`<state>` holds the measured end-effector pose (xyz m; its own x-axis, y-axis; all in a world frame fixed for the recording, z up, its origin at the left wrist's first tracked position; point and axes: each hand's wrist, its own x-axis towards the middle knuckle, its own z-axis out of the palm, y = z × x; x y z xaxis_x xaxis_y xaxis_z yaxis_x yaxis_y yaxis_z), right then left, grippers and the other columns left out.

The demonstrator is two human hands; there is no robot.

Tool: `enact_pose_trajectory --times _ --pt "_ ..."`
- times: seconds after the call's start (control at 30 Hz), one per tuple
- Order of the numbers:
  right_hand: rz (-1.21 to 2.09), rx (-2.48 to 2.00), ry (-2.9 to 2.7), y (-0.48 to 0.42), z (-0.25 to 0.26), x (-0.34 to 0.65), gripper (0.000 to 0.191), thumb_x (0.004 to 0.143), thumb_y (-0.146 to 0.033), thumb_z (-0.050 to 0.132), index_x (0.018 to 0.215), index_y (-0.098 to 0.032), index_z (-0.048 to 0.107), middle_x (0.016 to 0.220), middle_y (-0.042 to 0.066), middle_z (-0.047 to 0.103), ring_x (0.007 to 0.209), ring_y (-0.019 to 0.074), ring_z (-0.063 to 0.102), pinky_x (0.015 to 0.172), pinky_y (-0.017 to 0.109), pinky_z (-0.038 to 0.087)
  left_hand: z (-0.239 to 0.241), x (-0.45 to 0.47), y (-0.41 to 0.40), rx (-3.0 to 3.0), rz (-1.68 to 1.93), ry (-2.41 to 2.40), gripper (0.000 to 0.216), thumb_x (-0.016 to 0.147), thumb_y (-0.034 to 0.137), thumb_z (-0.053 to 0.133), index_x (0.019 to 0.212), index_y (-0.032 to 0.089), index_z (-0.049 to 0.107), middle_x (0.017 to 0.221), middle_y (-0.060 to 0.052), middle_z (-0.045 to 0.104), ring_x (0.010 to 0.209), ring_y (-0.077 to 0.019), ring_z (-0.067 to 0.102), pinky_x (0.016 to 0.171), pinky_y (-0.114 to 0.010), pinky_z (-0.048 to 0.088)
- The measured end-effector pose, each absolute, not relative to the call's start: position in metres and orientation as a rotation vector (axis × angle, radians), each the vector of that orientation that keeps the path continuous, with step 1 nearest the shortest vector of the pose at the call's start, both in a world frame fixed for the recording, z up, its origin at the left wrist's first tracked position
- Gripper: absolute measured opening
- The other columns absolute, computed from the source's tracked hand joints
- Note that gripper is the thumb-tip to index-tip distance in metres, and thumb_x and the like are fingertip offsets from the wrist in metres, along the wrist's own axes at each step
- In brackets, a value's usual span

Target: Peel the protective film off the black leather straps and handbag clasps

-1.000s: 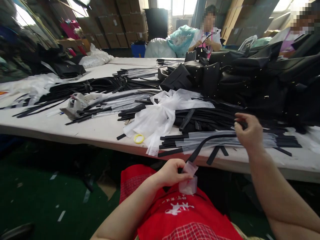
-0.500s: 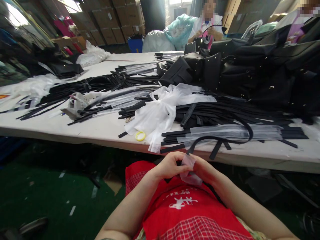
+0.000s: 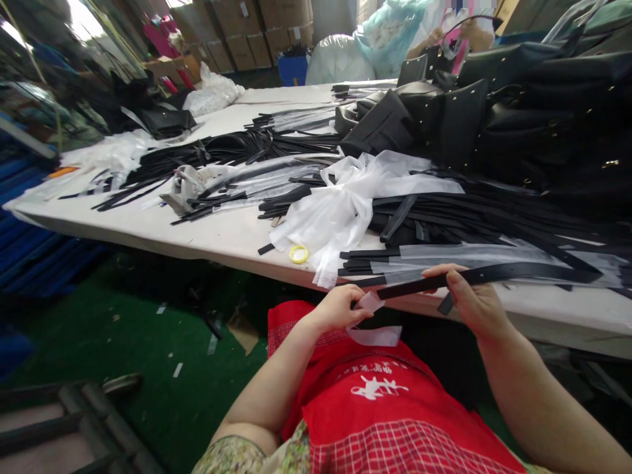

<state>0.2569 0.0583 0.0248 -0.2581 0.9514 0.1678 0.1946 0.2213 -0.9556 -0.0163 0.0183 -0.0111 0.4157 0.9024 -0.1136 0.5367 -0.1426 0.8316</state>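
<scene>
A long black strap (image 3: 518, 272) stretches between my hands above the table's front edge. My left hand (image 3: 345, 307) pinches the strap's near end together with a translucent white plastic strip (image 3: 378, 336), whose loose part hangs over my red apron. Further along, my right hand (image 3: 469, 296) is closed on the strap, thumb on top and fingers behind. Just beyond lie black straps in clear sleeves (image 3: 434, 253). A crumpled white plastic sheet (image 3: 340, 204) rests across a thicker pile of black straps (image 3: 469, 210), and a yellow ring (image 3: 299, 254) sits by its edge.
Black bags (image 3: 543, 125) are heaped at the right of the pale table (image 3: 212, 243). More strap bundles (image 3: 212, 155) lie farther left. Across the table a person handles a dark strap. Cardboard boxes (image 3: 247, 33) stand behind, with a stool (image 3: 89, 428) at lower left.
My right hand has moved away from my left, rightward along the strap, drawing it straighter. The plastic strip now dangles from my left hand. The view has shifted.
</scene>
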Motion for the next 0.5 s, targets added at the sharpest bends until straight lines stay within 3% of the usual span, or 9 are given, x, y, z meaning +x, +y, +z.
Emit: enact_pose_trajectory --times 0.2,0.3,0.43,0.5 --pt "1.038 -1.156 -1.811 0.055 0.023 0.249 0.038 0.095 -0.053 0.047 0.093 -0.027 0.074 0.089 0.004 0.071 0.085 0.0223 0.065 0.083 0.036 0.052 -0.01 -0.019 0.017 1.781 0.554 1.174 0.016 0.078 0.03 0.073 0.073 0.016 0.069 0.085 -0.004 0.07 0.081 -0.0167 0.063 0.076 -0.025 0.048" --pt "1.279 -1.141 -1.741 0.051 0.015 0.24 0.038 0.093 -0.056 0.049 0.096 -0.027 0.074 0.094 0.004 0.073 0.089 0.0233 0.067 0.087 0.038 0.054 -0.008 -0.015 0.02 1.738 0.596 1.151 0.015 0.08 0.029 0.069 0.077 0.015 0.069 0.082 -0.003 0.069 0.076 -0.015 0.061 0.071 -0.024 0.047" --pt "1.625 -1.053 -1.607 0.041 -0.003 0.221 0.042 0.091 -0.06 0.052 0.108 -0.028 0.073 0.128 0.006 0.064 0.119 0.0281 0.058 0.1 0.043 0.05 -0.008 0.001 0.022 1.641 0.696 1.11 0.023 0.085 0.034 0.064 0.075 0.013 0.069 0.074 -0.002 0.066 0.069 -0.0131 0.057 0.066 -0.023 0.044" --pt "1.73 -1.071 -1.529 0.044 -0.009 0.218 0.044 0.088 -0.059 0.057 0.113 -0.026 0.072 0.13 0.007 0.063 0.122 0.0288 0.056 0.104 0.047 0.047 -0.011 0.008 0.021 1.587 0.718 1.102 0.026 0.085 0.036 0.064 0.074 0.013 0.069 0.072 -0.002 0.065 0.068 -0.0126 0.056 0.065 -0.023 0.043"
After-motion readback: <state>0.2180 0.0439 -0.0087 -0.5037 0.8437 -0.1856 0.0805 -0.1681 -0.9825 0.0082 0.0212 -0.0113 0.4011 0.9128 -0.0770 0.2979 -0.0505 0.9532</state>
